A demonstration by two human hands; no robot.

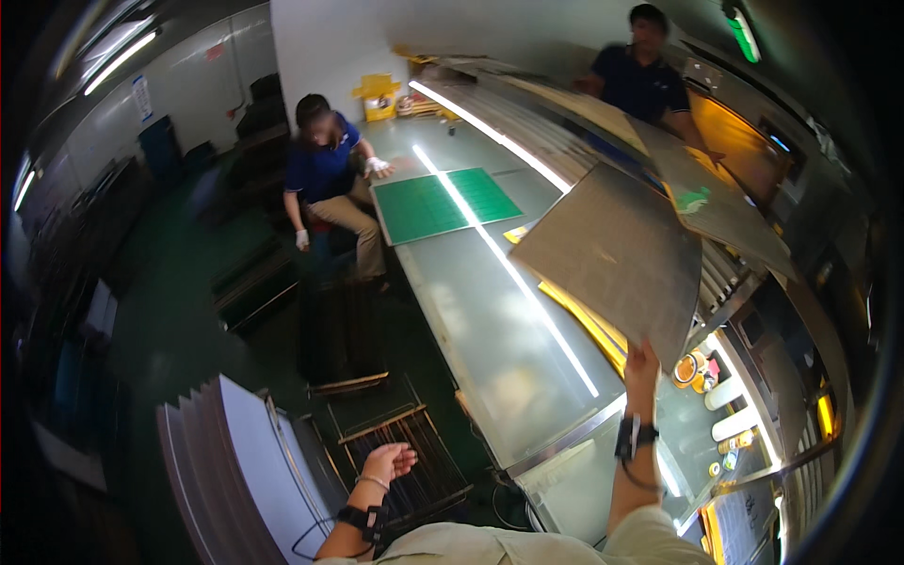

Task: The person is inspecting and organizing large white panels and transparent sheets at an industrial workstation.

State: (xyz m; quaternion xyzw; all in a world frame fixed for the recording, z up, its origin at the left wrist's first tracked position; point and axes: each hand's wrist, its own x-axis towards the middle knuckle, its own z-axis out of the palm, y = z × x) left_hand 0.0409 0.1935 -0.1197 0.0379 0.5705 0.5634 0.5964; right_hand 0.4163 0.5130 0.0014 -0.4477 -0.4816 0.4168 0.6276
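Observation:
My right hand (643,364) grips the near edge of a large flat grey-brown board (612,245). The board is tilted above the right side of a long grey worktable (490,367). Its far corner lies close to other sheets on a rack. My left hand (389,462) hangs apart from the table at the lower middle, fingers curled, with nothing visible in them. Below that hand a dark slatted rack (410,461) stands low. A green rectangular panel (443,204) lies flat at the table's far end.
Beyond the green panel sits a person (325,155) with white gloves; another person (645,80) stands behind tilted sheets (716,184) at the upper right. Upright panels (245,452) stand at my lower left. White rolls (734,424) and jars (692,369) are at the right. Yellow sheets (589,325) lie under the board.

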